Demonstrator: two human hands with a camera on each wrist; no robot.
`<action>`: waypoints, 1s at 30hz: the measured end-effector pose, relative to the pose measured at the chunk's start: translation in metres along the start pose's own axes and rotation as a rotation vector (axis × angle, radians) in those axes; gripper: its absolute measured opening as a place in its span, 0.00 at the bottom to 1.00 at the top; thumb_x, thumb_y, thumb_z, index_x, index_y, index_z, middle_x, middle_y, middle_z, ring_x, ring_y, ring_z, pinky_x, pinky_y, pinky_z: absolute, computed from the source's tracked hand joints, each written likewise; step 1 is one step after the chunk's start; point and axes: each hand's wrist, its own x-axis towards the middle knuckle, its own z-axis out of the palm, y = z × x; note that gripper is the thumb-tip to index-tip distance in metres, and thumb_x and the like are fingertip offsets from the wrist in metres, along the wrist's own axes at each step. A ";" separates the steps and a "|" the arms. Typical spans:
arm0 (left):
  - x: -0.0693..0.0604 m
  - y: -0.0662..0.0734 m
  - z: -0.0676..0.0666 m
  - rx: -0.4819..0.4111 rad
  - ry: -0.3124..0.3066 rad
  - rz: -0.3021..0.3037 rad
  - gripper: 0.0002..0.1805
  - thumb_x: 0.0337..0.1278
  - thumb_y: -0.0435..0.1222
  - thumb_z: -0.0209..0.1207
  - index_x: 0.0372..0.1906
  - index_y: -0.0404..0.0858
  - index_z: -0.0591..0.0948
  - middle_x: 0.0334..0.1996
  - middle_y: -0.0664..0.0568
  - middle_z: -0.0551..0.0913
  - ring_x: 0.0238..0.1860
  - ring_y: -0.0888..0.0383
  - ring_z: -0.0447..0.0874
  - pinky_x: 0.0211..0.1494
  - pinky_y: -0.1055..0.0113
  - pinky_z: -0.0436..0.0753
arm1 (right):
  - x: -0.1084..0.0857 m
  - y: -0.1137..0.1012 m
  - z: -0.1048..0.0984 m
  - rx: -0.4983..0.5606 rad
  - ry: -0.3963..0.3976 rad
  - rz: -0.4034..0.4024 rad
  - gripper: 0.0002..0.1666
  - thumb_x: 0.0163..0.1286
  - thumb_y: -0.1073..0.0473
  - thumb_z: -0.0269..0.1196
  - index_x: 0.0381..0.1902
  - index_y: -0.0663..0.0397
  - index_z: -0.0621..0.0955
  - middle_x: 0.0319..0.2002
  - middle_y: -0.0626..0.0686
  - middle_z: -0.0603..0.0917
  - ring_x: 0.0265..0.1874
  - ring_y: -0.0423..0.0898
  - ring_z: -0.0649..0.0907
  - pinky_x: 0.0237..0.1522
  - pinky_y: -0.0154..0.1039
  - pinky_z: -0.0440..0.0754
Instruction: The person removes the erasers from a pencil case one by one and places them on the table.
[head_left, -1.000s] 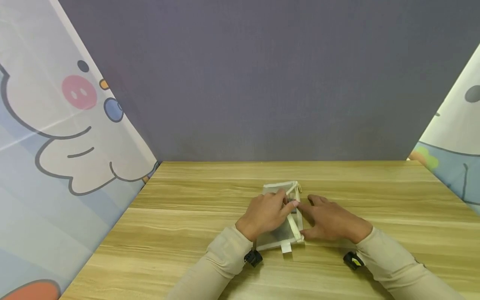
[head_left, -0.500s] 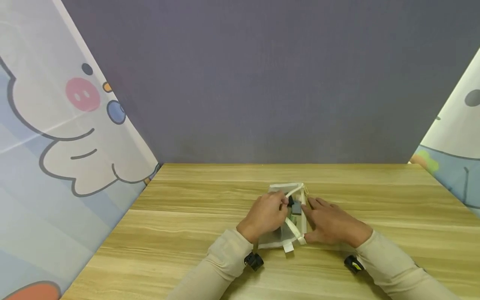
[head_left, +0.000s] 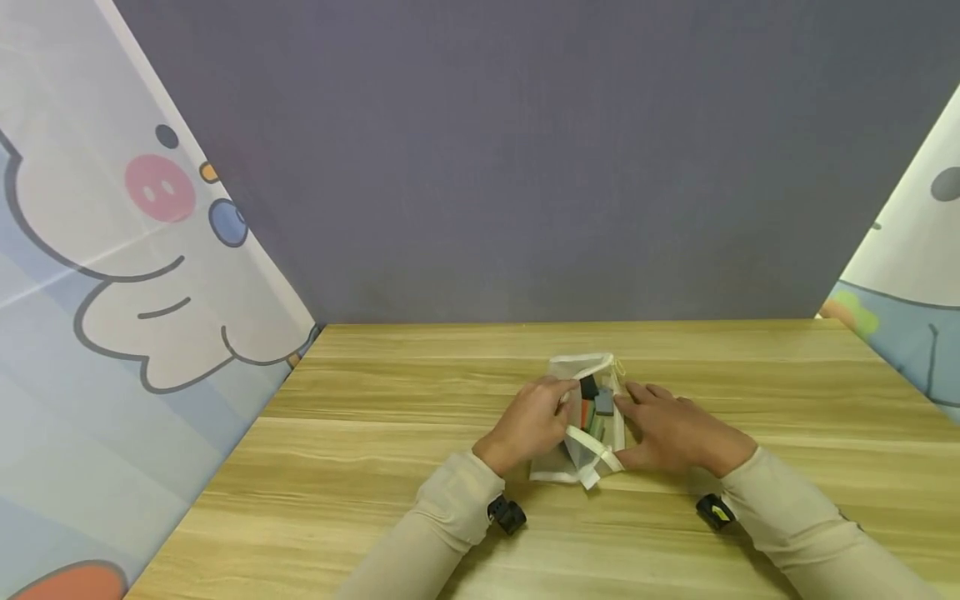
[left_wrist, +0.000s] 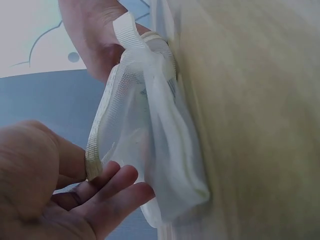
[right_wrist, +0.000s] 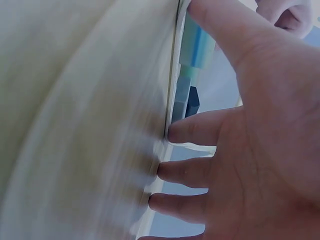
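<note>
A white-trimmed mesh pouch (head_left: 555, 468) lies on the table with its mouth spread open to the right. My left hand (head_left: 527, 421) pinches the upper edge of that mouth; in the left wrist view the white edge band (left_wrist: 94, 159) sits between thumb and finger. My right hand (head_left: 675, 431) has straight, spread fingers whose tips touch the pouch's lower edge and the table. Inside the pouch show a black piece (head_left: 589, 387), a grey block (head_left: 604, 402), a red piece (head_left: 585, 414) and green pieces (head_left: 597, 427). Their exact kinds cannot be told.
The wooden table (head_left: 375, 433) runs back to a dark grey panel (head_left: 555, 167). Cartoon-printed cloths hang at both sides, one at left (head_left: 60, 350). A white tag (head_left: 589, 480) and a thin cord loop (head_left: 620, 367) stick out from the pouch.
The left hand has lifted the pouch's upper edge, so the mouth gapes wider and the coloured pieces inside have come into sight. Pouch and right hand have shifted slightly right.
</note>
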 end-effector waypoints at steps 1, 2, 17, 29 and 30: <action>0.000 0.000 0.000 0.002 -0.004 0.001 0.22 0.68 0.28 0.56 0.66 0.34 0.77 0.50 0.47 0.82 0.33 0.65 0.74 0.38 0.75 0.75 | 0.000 0.001 0.000 0.004 0.002 -0.001 0.59 0.57 0.25 0.65 0.69 0.67 0.72 0.69 0.74 0.65 0.64 0.75 0.68 0.52 0.72 0.72; 0.000 -0.001 0.000 -0.001 -0.008 0.004 0.23 0.68 0.28 0.56 0.66 0.34 0.77 0.48 0.47 0.82 0.32 0.65 0.73 0.36 0.75 0.75 | -0.001 0.001 -0.001 0.010 -0.001 0.002 0.60 0.57 0.24 0.65 0.69 0.67 0.72 0.69 0.74 0.65 0.64 0.75 0.68 0.52 0.72 0.72; -0.001 -0.006 -0.010 0.145 -0.119 -0.087 0.30 0.61 0.44 0.66 0.69 0.47 0.77 0.59 0.49 0.82 0.38 0.60 0.80 0.37 0.66 0.80 | -0.003 0.003 -0.001 0.063 -0.029 -0.006 0.62 0.59 0.23 0.63 0.71 0.69 0.69 0.71 0.76 0.61 0.66 0.77 0.64 0.56 0.71 0.70; -0.005 -0.012 -0.015 0.126 -0.228 -0.143 0.39 0.56 0.53 0.70 0.71 0.47 0.74 0.66 0.55 0.77 0.65 0.53 0.74 0.63 0.55 0.75 | -0.002 0.004 -0.001 0.070 -0.014 -0.006 0.64 0.57 0.20 0.61 0.72 0.67 0.68 0.70 0.75 0.62 0.66 0.77 0.64 0.55 0.72 0.69; -0.005 -0.013 -0.015 0.123 -0.236 -0.143 0.39 0.56 0.54 0.70 0.72 0.47 0.73 0.66 0.55 0.76 0.66 0.54 0.74 0.64 0.55 0.75 | -0.001 0.004 -0.001 0.072 -0.013 -0.002 0.64 0.57 0.20 0.61 0.72 0.67 0.68 0.71 0.75 0.62 0.67 0.77 0.63 0.55 0.73 0.69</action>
